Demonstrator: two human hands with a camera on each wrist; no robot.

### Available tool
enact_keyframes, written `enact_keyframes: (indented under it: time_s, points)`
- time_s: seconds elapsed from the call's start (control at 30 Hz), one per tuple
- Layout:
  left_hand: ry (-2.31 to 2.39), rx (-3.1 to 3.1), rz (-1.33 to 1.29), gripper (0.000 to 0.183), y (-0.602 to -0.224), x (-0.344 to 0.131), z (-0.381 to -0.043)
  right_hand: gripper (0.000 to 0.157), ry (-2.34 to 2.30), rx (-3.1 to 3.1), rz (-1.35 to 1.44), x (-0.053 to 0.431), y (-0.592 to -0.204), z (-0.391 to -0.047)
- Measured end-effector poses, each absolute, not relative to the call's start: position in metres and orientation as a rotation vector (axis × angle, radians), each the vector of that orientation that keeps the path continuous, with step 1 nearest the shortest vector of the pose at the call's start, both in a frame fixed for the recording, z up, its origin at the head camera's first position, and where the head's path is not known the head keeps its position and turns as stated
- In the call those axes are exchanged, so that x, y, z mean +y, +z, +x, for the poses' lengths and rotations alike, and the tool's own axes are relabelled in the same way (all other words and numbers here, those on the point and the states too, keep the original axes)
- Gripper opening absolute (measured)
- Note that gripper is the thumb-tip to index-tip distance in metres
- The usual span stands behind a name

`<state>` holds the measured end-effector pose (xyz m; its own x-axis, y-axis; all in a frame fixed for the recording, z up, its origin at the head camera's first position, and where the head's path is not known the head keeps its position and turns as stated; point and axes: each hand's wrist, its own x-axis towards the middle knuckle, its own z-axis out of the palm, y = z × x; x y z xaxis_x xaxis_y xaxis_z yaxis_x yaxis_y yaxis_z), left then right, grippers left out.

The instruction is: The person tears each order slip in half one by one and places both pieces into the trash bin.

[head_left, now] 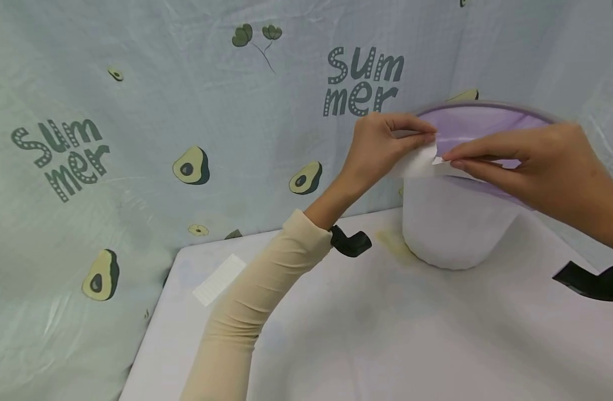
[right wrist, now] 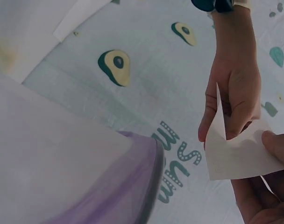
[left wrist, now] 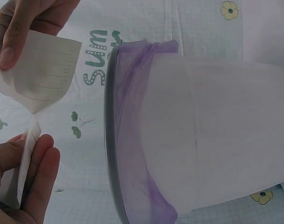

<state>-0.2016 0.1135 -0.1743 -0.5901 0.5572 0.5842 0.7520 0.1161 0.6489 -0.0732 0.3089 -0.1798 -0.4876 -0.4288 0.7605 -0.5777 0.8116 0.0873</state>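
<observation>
Both hands hold a small white sheet of paper (head_left: 417, 162) in front of the bin's upper part. My left hand (head_left: 378, 143) pinches its left portion between thumb and fingers. On the other side, my right hand (head_left: 542, 159) pinches the right portion, and a ragged torn edge shows between the hands. In the left wrist view, the paper (left wrist: 51, 72) bears printed lines and narrows to a point near the left hand (left wrist: 37, 179). The right wrist view shows the paper's blank face, with a V-shaped gap near the left fingers.
A white bin (head_left: 451, 223) stands upright on the white-covered table (head_left: 356, 334), with a grey rim (head_left: 479, 104) and a purple bag (head_left: 456, 121) lining it. Another strip of paper (head_left: 219, 279) lies at the table's left. Behind hangs a printed curtain (head_left: 151, 111).
</observation>
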Motion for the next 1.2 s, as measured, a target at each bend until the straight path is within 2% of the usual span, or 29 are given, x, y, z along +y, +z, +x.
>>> enact_keyframes:
  time_s: [0.13, 0.73, 0.77, 0.97, 1.0, 1.07, 1.13, 1.2]
  points:
    - [-1.406, -2.209, -1.323, 0.011, -0.169, 0.119, -0.207, 0.069, 0.176, -2.142, 0.761, 0.31, -0.173, -0.075]
    - [-1.036, -2.236, -1.358, 0.009, -0.136, 0.142, -0.223, 0.084, -0.137, -2.151, 0.88, 0.322, -0.131, -0.097]
    - [-1.033, -2.24, -1.354, 0.008, -0.134, 0.142, -0.223, 0.076, -0.138, -2.161, 0.882, 0.322, -0.13, -0.097]
    - [-1.021, -2.273, -1.328, 0.008, -0.128, 0.142, -0.223, 0.073, -0.089, -2.171, 0.901, 0.326, -0.123, -0.099]
    - [-1.023, -2.277, -1.326, 0.008, -0.128, 0.142, -0.224, 0.082, -0.081, -2.167, 0.896, 0.326, -0.121, -0.099]
    - [-1.031, -2.27, -1.334, 0.008, -0.129, 0.143, -0.225, 0.082, -0.078, -2.169, 0.875, 0.331, -0.121, -0.101]
    - [-1.031, -2.261, -1.348, 0.008, -0.129, 0.144, -0.226, 0.058, -0.082, -2.181, 0.869, 0.348, -0.125, -0.112]
    - [-1.009, -2.249, -1.366, 0.008, -0.128, 0.146, -0.228, 0.037, -0.109, -2.192, 0.873, 0.385, -0.134, -0.139]
